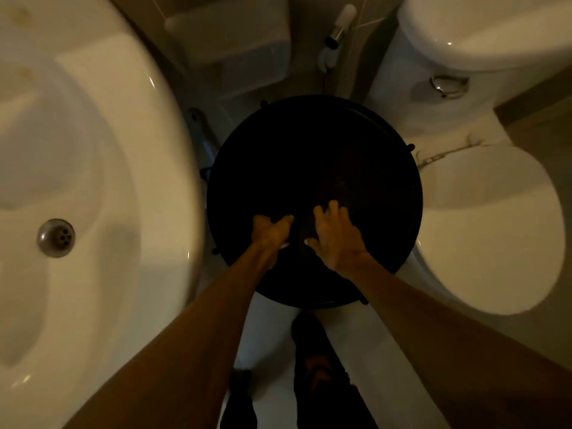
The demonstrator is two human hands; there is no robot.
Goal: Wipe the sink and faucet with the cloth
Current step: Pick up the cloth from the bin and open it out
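Observation:
The white sink (pixel 130 168) fills the left side, with its metal drain (pixel 55 238) in the basin. No faucet is in view. My left hand (pixel 270 232) and my right hand (pixel 335 235) are side by side over a round black bucket (pixel 309 144) to the right of the sink. A dark cloth (pixel 301 235), hard to make out against the black, runs between them. The left hand's fingers are curled on it, and the right hand grips its other end with fingers partly spread.
A white toilet stands at the right, with its closed lid (pixel 489 230) and its tank (pixel 483 35). A bidet sprayer (pixel 335 32) hangs on the back wall. My dark-trousered leg and foot (pixel 318 366) stand on the pale floor below the bucket.

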